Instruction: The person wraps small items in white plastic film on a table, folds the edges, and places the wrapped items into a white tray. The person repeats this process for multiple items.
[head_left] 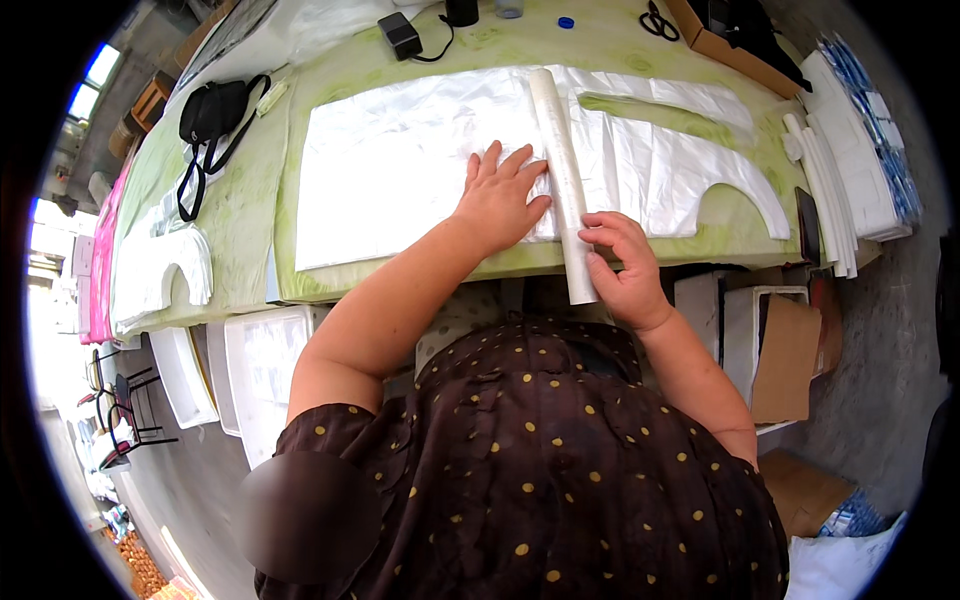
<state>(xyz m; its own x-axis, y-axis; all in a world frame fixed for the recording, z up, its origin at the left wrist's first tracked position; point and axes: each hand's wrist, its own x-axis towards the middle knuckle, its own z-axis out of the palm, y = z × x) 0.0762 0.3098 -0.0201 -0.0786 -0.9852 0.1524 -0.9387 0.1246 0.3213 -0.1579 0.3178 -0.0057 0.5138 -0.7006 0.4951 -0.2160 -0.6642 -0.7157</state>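
A stack of thin white plastic aprons (400,185) lies spread across the green-covered table, the strap ends and a curved cutout toward the right. Across them, running away from my body, lies a long pale tube (562,150); its near end sticks out past the table edge. My left hand (497,200) rests flat on the white plastic just left of the tube, fingers spread, holding nothing. At the tube's near part, my right hand (628,262) has curled fingers and thumb against its right side. The undersides of those fingers are hidden.
A black bag (212,110) and more folded white plastic (165,270) lie at the left. Far back are a black adapter (400,37), a blue cap (566,22) and scissors (659,20). White rolls (822,190) stand right; boxes (780,350) sit below the table.
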